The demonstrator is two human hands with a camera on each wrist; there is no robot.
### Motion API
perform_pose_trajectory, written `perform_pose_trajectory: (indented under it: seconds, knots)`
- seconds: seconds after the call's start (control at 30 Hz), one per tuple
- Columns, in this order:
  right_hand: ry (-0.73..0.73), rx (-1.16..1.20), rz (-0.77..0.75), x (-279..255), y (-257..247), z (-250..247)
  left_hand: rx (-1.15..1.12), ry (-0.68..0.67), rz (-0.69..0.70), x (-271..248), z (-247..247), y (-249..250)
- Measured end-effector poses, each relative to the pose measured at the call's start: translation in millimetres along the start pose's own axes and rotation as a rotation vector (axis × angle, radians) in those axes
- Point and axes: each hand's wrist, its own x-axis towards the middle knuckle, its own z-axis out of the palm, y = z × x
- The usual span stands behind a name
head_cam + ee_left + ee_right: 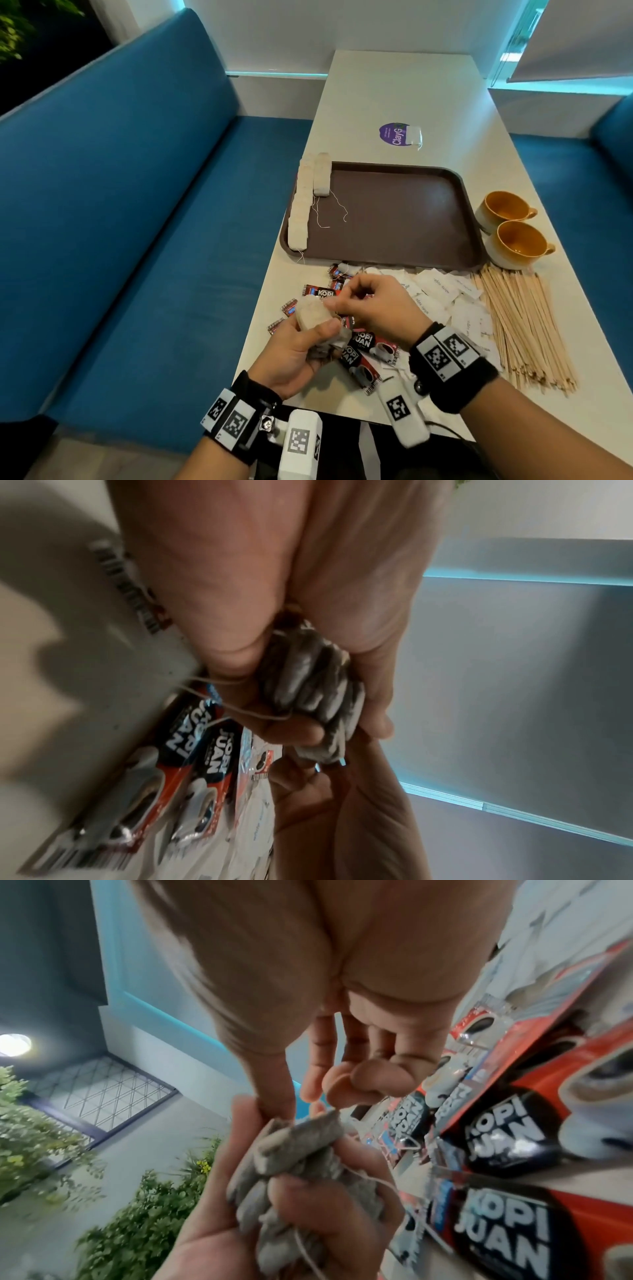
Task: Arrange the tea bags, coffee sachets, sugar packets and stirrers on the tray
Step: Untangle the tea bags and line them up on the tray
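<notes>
My left hand [318, 329] grips a stack of several beige tea bags [311, 313] above the near left of the table, strings dangling. The stack shows in the left wrist view [308, 680] and the right wrist view [294, 1164]. My right hand [337, 299] pinches the stack's top edge with thumb and forefinger, the other fingers curled. The brown tray [394, 219] holds a long row of tea bags [301, 205] along its left rim and a short row [322, 174] beside it. Coffee sachets [363, 346], white sugar packets [442, 294] and wooden stirrers [524, 325] lie on the table near the tray's front edge.
Two yellow cups [503, 205] [517, 243] stand right of the tray. One tea bag [412, 134] lies on a purple sticker beyond the tray. A blue bench [137, 205] runs along the table's left side, and another is at the right.
</notes>
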Motion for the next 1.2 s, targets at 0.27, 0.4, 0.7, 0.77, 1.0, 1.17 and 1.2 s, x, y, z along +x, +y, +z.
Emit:
perform_pose_trajectory:
  seconds: [0.27,0.4,0.7,0.77,1.0,1.17,1.2]
  knots:
    - [-0.090,-0.771,0.003,50,0,-23,-0.037,0.057,0.014,-6,-16,11]
    - [-0.103,-0.977,-0.013,52,14,-22,-0.132,0.092,0.030,-7,-24,13]
    - [0.003,-0.870,-0.104,50,14,-22,-0.067,0.157,0.091,-8,-32,12]
    - [-0.025,-0.902,-0.121,55,10,-17,-0.078,0.168,0.105,-10,-31,13]
    - [-0.098,-0.981,-0.143,51,9,-9,-0.058,0.179,0.109,-13,-31,13]
    - [-0.112,-0.885,-0.135,42,15,-17,-0.058,0.165,0.106,-13,-33,13]
    - [-0.067,-0.822,-0.118,42,15,-20,-0.059,0.163,0.102,-13,-33,13]
